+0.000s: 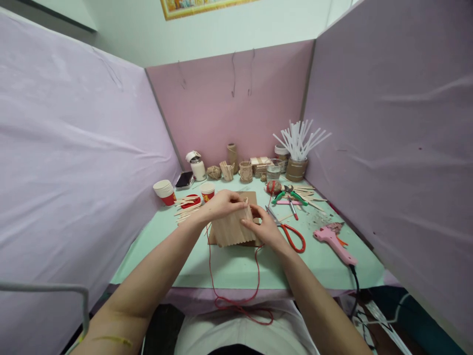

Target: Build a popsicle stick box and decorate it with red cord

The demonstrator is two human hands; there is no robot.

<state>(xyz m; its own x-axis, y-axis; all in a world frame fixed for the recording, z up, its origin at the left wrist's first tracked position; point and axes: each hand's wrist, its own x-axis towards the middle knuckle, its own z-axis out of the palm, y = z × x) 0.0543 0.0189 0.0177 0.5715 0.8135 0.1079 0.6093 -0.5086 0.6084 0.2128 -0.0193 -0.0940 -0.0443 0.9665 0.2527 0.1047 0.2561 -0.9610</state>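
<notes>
Right grip (pixel 268 228) on panel (pixel 231 230) edge, scissors (pixel 294 240) near.

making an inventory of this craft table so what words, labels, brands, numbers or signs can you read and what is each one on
No text can be read for certain.
Paper cup: yellow marks on red, too small to read.
Stack of cups: yellow marks on red, too small to read.
Wooden piece being held: no writing can be made out.
Glue gun: no writing can be made out.
</notes>
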